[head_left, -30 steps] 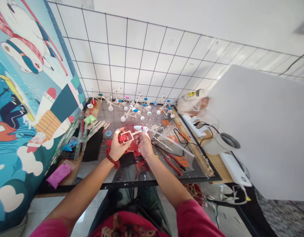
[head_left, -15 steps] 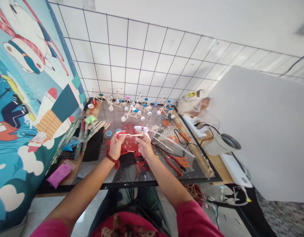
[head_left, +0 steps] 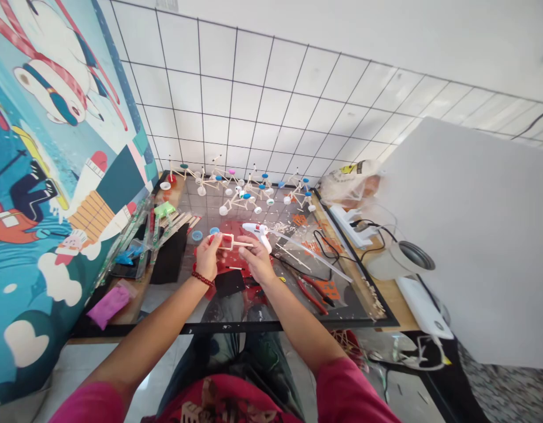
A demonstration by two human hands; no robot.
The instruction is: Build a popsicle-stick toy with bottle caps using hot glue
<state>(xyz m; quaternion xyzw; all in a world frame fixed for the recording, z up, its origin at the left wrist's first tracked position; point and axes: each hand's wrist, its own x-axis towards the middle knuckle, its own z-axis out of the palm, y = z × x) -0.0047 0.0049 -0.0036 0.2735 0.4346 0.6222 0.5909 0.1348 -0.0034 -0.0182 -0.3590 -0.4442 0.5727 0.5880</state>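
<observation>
Above the red mat (head_left: 227,228), a small pale stick frame (head_left: 231,242) is held up between both hands. My left hand (head_left: 207,258) pinches the frame's left end, with something red by its fingertips. The fingers of my right hand (head_left: 257,258) are closed on the thin stick that runs out to the right. Just beyond my right hand lies a white glue gun (head_left: 258,230). Two blue caps (head_left: 197,235) are left of the mat's far part. A black square (head_left: 229,283) lies nearer to me, below the hands.
Several stick models (head_left: 247,197) with white and blue discs stand along the back. Red-handled pliers (head_left: 313,295), a clear rod (head_left: 315,257) and black cable lie at right. Packets, sticks and a pink bag (head_left: 110,304) are at left. A power strip (head_left: 351,226) sits right.
The stick piece has turned, so its open rectangular frame now shows between the hands. Both hands stay close to it. The whole view has shifted slightly.
</observation>
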